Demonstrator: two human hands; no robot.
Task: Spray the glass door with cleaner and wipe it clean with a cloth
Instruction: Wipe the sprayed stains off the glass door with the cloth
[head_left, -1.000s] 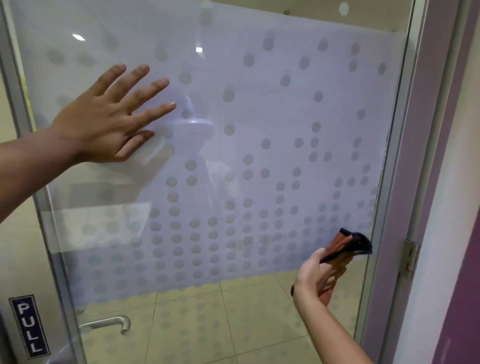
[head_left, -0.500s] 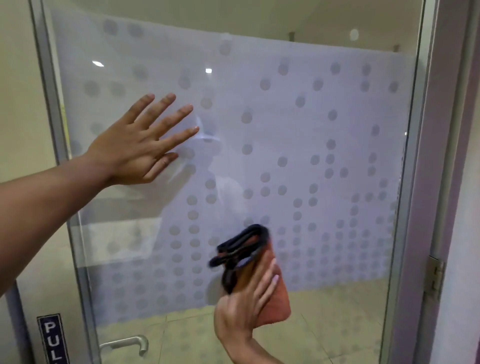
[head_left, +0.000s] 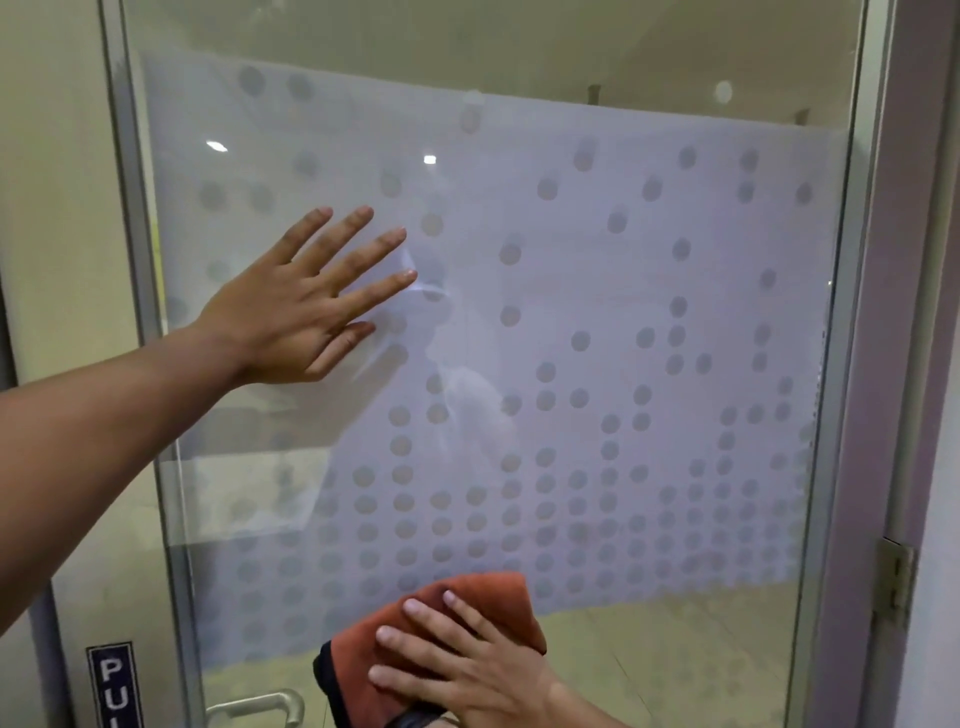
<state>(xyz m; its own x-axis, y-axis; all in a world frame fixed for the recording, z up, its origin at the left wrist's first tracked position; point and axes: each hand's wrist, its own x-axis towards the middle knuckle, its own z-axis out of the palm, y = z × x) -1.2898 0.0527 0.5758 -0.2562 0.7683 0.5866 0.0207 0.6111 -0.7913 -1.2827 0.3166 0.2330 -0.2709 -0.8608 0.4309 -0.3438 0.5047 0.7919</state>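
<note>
Head view: wiping the glass door (head_left: 649, 322) with a cloth (head_left: 467, 597), one hand bracing the pane.

The left hand (head_left: 306, 312) lies flat on the frosted, dotted film of the glass door, its grip spread with fingers straight; judged, it steadies the hinged pane so that wiping pressure does not swing it. The right hand (head_left: 467, 670) sits lower on the same door, below the left hand and to the right of the door handle (head_left: 260, 706); its fingers lie fairly straight over the folded orange cloth, pressing it against the glass rather than pinching it, which spreads the contact for a broad stroke. The cloth rests near the lower edge of the film. A "PULL" sign (head_left: 115, 686) sits left of the handle, a hinge (head_left: 894, 577) on the door's right frame. No sprayer is visible, so the wiping stage seems under way.
</note>
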